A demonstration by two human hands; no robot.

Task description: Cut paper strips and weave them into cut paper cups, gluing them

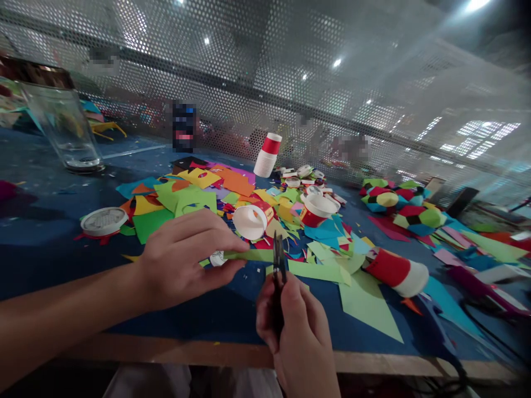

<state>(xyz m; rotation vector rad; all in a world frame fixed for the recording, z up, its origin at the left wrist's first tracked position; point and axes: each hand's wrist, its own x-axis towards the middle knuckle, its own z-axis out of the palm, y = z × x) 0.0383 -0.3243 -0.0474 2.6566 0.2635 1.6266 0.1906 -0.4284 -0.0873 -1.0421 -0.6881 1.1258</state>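
In my left hand [186,260], thumb and fingers pinch one end of a narrow green paper strip [259,255]. My right hand [296,326] is wrapped round the handles of a pair of dark scissors [280,257]. The blades point away from me and stand at the strip's right end; whether they have cut through it I cannot tell. Right of the blades lies a pale green paper strip [315,270]. Just beyond my hands a red and white paper cup [253,219] rests on its side among coloured scraps.
Coloured paper sheets [186,196] and snippets cover the middle of the blue table [199,318]. Around them are a glass bottle [68,121], a cup stack [268,155], a round lid [103,222], a tipped red cup [396,272], a blue corded tool [433,323] and paper balls [418,218].
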